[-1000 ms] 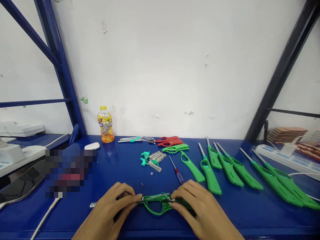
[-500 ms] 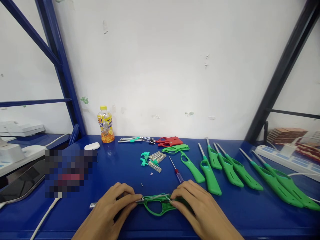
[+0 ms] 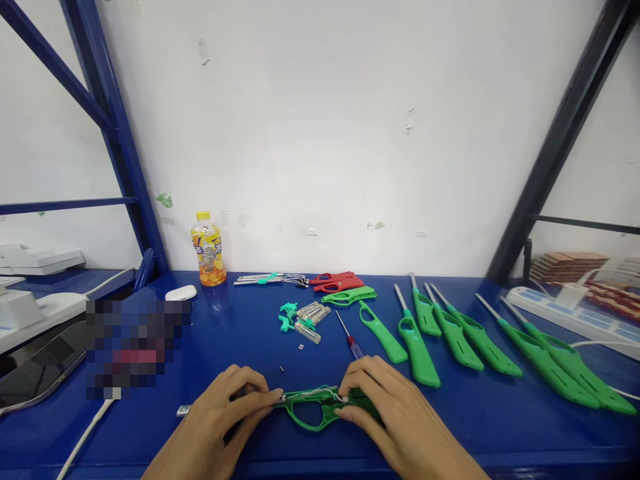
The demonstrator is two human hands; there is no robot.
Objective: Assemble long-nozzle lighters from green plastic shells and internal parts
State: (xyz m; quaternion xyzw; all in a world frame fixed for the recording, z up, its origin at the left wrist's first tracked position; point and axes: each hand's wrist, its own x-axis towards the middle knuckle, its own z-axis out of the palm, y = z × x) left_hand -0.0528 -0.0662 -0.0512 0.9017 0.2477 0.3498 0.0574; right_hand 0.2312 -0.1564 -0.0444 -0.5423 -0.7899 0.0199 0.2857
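Observation:
An opened green lighter shell [image 3: 305,421] lies near the front edge of the blue table, its inner wires showing. My left hand [image 3: 227,410] pinches the metal tube at the shell's left end. At the other end, the fingers of my right hand [image 3: 385,407] are bent over the handle part, with thumb and fingertips at the wires; they cover much of that end. Just beyond my right hand lies a screwdriver [image 3: 351,339] with a red and purple handle. A tiny metal pin [image 3: 281,368] rests beyond the shell.
Several finished-looking green lighters [image 3: 459,340] lie at the right. Farther back are clear fuel tanks [image 3: 307,330], teal triggers [image 3: 287,317], red shells [image 3: 340,281], metal tubes [image 3: 257,280] and a drink bottle [image 3: 208,253]. Power strips [image 3: 575,313] flank the table; a white cable [image 3: 87,437] runs at left.
My right thumb and fingertips have parted slightly at the wires. The left hand keeps its pinch on the tube. The whole view has shifted slightly.

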